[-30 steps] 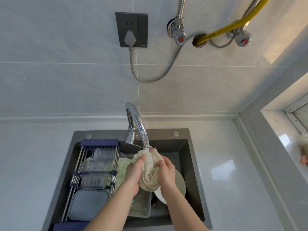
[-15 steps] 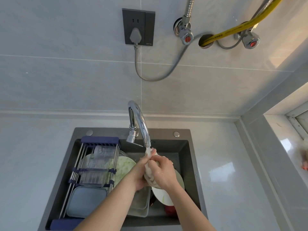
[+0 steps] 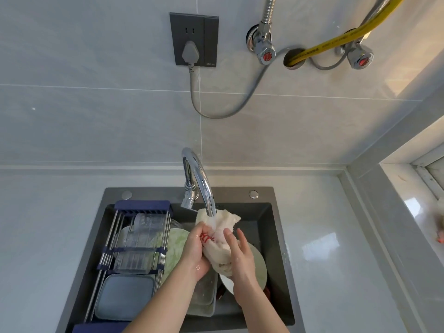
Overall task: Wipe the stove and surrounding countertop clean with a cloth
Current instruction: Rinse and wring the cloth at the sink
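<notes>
Chrome faucet (image 3: 199, 181): arched over dark sink (image 3: 269, 195), spout just above the cloth, hiding part of its top edge.
Wall: grey tiles, socket (image 3: 194, 39) with plug and grey cord, two valves (image 3: 264, 48), yellow hose (image 3: 336, 39).
Cloth (image 3: 222, 239): off-white, bunched and wet, red print near the left thumb, held over the sink under the spout.
Left hand (image 3: 194, 253): fingers curled round the cloth's left side.
Right hand (image 3: 241, 257): fingers fairly straight, pressed against the cloth's right side (thumb hidden).
Sink contents: plates (image 3: 254, 267), clear tray (image 3: 204, 294).
Rack (image 3: 141, 248): across the sink's left half, holding clear glassware and a grey lidded box (image 3: 125, 296).
</notes>
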